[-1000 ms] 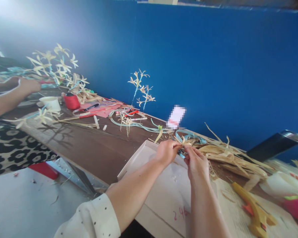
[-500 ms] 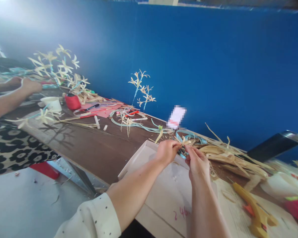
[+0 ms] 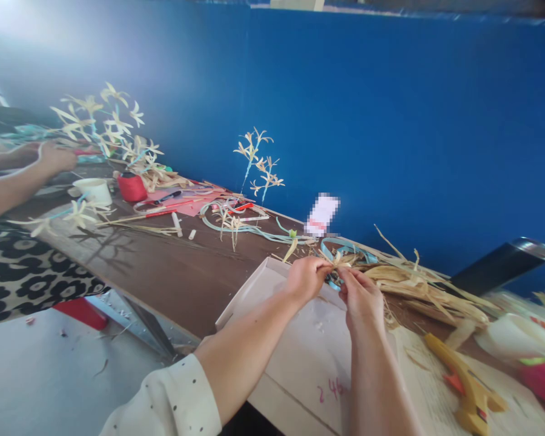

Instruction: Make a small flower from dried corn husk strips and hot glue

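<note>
Over the pale cardboard box lid, my left hand and my right hand meet with their fingertips pinched. Between them is a small flower of pale dried husk strips, its petals poking out above the fingers. The base of the flower is hidden by my fingertips. Just behind lies a loop of light blue ribbon. To the right of my hands spreads a heap of dried husk strips.
A yellow glue gun rests on printed paper at right, near a white cup and a black cylinder. Finished husk flowers stand by the blue wall. At far left are another person's hands, a red thread spool and a white cup.
My hands stay in the same place, still pinching the flower, whose petals sit at a slightly different angle. The other person's hands at far left have shifted a little.
</note>
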### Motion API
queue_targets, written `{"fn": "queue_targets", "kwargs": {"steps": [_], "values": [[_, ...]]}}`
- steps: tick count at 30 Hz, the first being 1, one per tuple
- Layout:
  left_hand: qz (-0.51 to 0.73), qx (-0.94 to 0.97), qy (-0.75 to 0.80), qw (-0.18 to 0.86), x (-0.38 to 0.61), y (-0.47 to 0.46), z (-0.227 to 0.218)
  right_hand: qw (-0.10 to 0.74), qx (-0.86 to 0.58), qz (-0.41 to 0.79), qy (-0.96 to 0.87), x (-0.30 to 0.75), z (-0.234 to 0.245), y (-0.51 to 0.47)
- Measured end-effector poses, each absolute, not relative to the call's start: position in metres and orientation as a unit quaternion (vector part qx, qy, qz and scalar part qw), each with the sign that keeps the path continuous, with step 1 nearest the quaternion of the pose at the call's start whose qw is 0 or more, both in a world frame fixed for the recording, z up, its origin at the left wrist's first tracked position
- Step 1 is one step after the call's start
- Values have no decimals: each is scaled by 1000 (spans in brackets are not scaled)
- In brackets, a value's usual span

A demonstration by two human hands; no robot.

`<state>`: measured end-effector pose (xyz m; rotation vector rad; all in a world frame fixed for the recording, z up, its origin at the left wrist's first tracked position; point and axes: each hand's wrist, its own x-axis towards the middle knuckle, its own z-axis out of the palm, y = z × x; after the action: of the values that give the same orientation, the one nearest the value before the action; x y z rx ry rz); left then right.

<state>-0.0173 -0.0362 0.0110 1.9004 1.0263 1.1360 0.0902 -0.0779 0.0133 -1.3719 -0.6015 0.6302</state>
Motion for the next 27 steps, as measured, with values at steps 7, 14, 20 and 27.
{"fn": "queue_targets", "kwargs": {"steps": [7, 14, 20, 27], "values": [[439, 737, 385, 341, -17, -34, 9, 704, -585, 311, -255, 88, 19, -80], [428, 738, 385, 352, -18, -33, 9, 702, -579, 318, -265, 92, 15, -79], [425, 733, 384, 368, -18, -33, 8, 708, -570, 322, -265, 92, 14, -79], [419, 723, 395, 382, -18, -34, 11, 706, -569, 329, -264, 92, 13, -79]]}}
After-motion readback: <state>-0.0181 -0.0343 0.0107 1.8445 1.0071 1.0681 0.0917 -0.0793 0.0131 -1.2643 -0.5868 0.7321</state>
